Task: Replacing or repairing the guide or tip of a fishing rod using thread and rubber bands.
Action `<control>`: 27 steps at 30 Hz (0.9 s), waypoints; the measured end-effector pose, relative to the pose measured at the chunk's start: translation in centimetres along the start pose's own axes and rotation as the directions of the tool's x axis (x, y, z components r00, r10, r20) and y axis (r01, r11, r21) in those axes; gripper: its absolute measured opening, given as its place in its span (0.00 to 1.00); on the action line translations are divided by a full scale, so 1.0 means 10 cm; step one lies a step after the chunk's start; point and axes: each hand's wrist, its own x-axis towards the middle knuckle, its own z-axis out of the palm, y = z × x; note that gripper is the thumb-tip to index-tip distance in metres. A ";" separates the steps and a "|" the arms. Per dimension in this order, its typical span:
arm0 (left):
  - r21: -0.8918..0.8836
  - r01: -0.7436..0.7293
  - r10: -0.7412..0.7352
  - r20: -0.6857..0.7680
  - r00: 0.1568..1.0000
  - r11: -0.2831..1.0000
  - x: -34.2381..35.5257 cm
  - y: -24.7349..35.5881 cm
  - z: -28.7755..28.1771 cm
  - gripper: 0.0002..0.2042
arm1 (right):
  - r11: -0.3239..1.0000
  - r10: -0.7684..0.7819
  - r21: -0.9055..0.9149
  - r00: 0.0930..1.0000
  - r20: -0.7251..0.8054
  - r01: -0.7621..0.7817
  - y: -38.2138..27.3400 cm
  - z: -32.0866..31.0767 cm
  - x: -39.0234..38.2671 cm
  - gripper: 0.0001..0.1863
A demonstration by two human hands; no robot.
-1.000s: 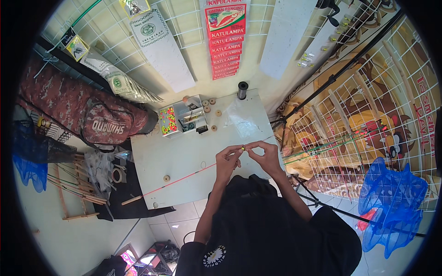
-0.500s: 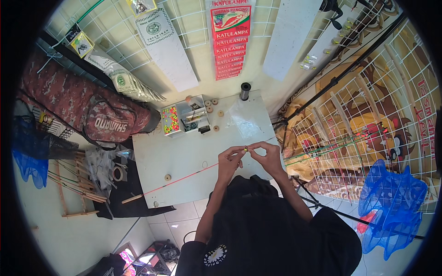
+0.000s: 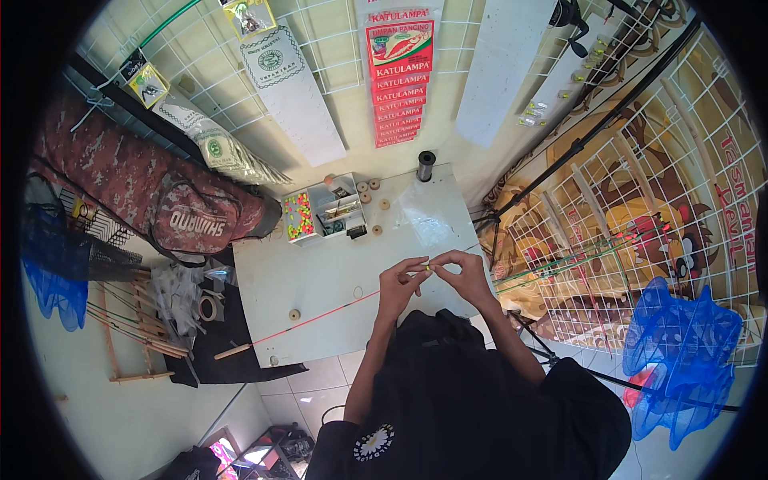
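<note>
- The left hand (image 3: 398, 282) and right hand (image 3: 462, 274) meet fingertip to fingertip above the near right part of the worktop (image 3: 320, 280), each grip pinched shut on a tiny yellow-green bead (image 3: 428, 267) held between them.
- A thin red rod (image 3: 320, 314) runs from the left hand's grip down to the near left, slender and straight, ending in a pale wooden handle (image 3: 232, 350) at the worktop's edge.
- The worktop is a smooth, pale grey rectangular slab; a small round wooden disc (image 3: 294, 314) lies beside the rod.
- At the far side stands a white plastic compartment box (image 3: 324, 216), one cell filled with bright mixed beads, with several round cork-like floats (image 3: 370, 192) just beside it.
- A dark cylindrical spool (image 3: 426, 165) stands upright at the far edge, and a crinkled clear plastic bag (image 3: 428, 220) lies flat near it.
- To the left, a long camouflage fabric bag (image 3: 152, 192) rests, soft and padded.
</note>
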 end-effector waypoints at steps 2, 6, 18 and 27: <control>-0.015 0.023 -0.023 0.002 1.000 1.000 0.01 0.05 0.00 0.14 | 1.000 -0.012 0.008 1.000 0.004 0.012 0.02 0.00 0.02 0.08; -0.083 0.092 -0.096 -0.043 0.994 0.992 0.02 0.11 -0.01 0.12 | 1.000 -0.020 -0.008 1.000 0.024 0.020 -0.02 0.00 0.05 0.08; -0.075 0.120 -0.121 -0.003 0.993 0.990 0.03 0.06 0.06 0.08 | 0.999 -0.039 0.014 0.999 0.000 0.039 0.07 -0.05 -0.05 0.07; 0.095 0.037 -0.041 0.043 0.998 0.995 0.09 0.05 0.14 0.10 | 0.998 -0.057 0.011 0.998 0.000 0.057 0.23 -0.13 -0.08 0.08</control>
